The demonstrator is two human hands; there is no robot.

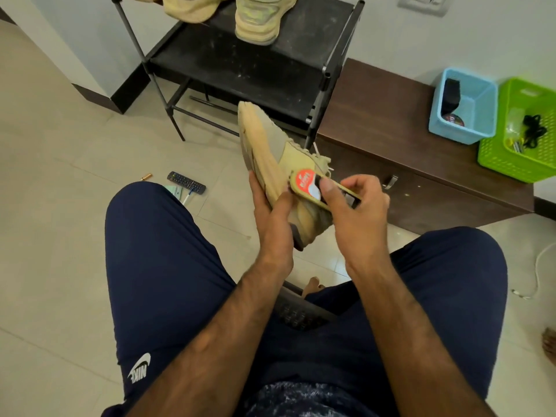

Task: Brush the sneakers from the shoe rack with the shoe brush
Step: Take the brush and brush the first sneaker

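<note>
Tan sneaker [270,152] is being held up over the tiled floor between our knees, just in front of the black shoe rack [240,64], its toe pointing away from us and its sole turned to the left. Our left hand [272,212] is gripping it from the sole side near the heel, fingers wrapped round the edge. Our right hand [358,206] is pinching the handle of the shoe brush [313,183], whose red-labelled head is lying against the sneaker's side just below the laces. We are judging the job to be partway through on this shoe: the brush is working the upper, but how much of it is clean we cannot tell. A beige sneaker [192,7] and a pale green sneaker [258,22] are sitting on the rack's top shelf, and we are reckoning those may be left to do, though nothing shows whether they are brushed. At right, a blue basket [481,115] and a green basket [526,164] are standing on a low wooden cabinet [376,100]. A remote control [186,182] and a battery [146,176] are lying on the floor at left.
</note>
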